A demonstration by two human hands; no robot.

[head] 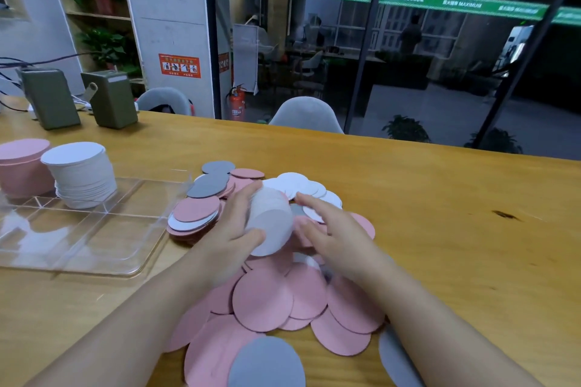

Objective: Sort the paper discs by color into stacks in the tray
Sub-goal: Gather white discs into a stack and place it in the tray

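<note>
A loose pile of pink, white and grey paper discs [276,295] covers the middle of the wooden table. My left hand [234,223] grips a small bundle of white discs [271,223] above the pile, thumb below and fingers over the top. My right hand [327,229] lies over the pile just right of that bundle, fingers spread and relaxed, touching discs. In the clear tray [103,248] at the left stand a tall white stack [80,177] and a pink stack [20,166].
Two green boxes [108,97] with cables stand at the back left of the table. Grey chairs [306,115] sit behind the far edge, before a glass wall. Bare table surface [471,229] extends to the right of the pile.
</note>
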